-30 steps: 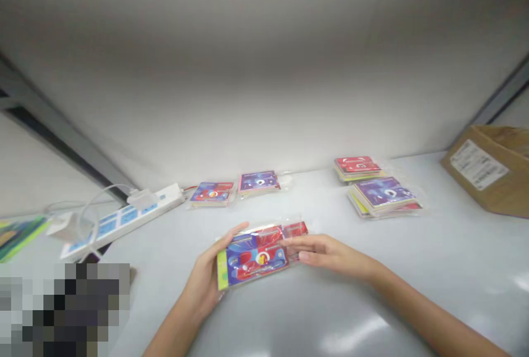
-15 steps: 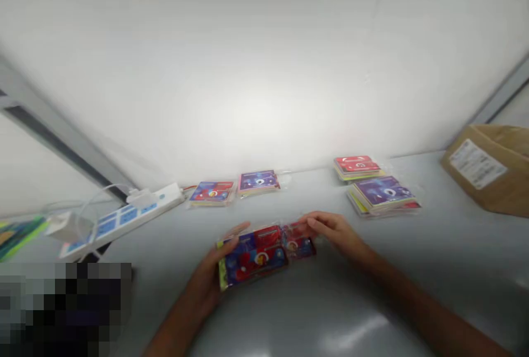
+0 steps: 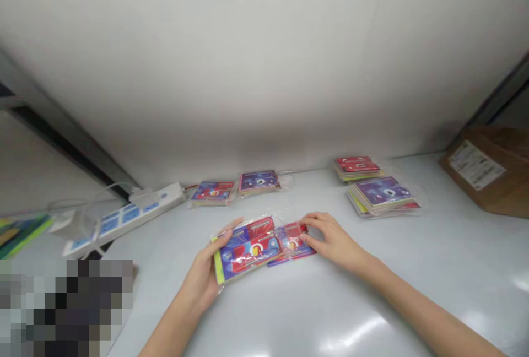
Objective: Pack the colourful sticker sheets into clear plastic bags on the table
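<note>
A stack of blue, red and green cards in a clear plastic bag (image 3: 248, 247) lies on the white table (image 3: 372, 291) in front of me. My left hand (image 3: 204, 277) grips its left end, thumb on top. My right hand (image 3: 330, 238) pinches the bag's right end, where a red card (image 3: 292, 238) shows through the plastic. Both hands are closed on the bag.
Two small bagged card packs (image 3: 212, 191) (image 3: 259, 180) lie by the back wall. Two taller card stacks (image 3: 357, 167) (image 3: 382, 194) sit at the right. A white power strip (image 3: 124, 216) with a cable lies at the left, a cardboard box (image 3: 487, 175) at the far right.
My right hand moved from lying over the pack's middle to its right end and now pinches the bag there. The pack has settled flatter on the table.
</note>
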Demonstrator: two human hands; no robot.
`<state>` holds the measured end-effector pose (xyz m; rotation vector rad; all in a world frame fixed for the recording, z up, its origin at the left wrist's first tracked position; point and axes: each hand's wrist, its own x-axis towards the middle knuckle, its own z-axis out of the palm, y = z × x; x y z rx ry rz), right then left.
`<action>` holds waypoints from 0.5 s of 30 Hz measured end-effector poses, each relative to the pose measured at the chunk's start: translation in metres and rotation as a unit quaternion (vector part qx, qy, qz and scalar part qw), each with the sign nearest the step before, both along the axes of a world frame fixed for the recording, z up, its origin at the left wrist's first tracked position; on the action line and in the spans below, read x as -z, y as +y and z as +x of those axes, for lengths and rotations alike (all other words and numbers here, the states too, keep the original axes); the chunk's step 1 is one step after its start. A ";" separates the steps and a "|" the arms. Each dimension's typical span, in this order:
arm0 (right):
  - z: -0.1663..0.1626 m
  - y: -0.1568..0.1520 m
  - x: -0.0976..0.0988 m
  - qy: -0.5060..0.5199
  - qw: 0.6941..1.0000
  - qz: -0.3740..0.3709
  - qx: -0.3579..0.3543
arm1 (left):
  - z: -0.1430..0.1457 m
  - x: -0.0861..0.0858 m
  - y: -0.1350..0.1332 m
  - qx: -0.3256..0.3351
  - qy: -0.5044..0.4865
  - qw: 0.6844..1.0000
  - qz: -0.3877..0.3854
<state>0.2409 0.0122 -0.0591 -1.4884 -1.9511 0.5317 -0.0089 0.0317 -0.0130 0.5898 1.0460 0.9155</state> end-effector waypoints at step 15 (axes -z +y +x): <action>0.008 0.006 0.017 -0.030 0.999 0.015 0.035 | 0.000 0.001 0.001 0.008 -0.003 1.000 0.000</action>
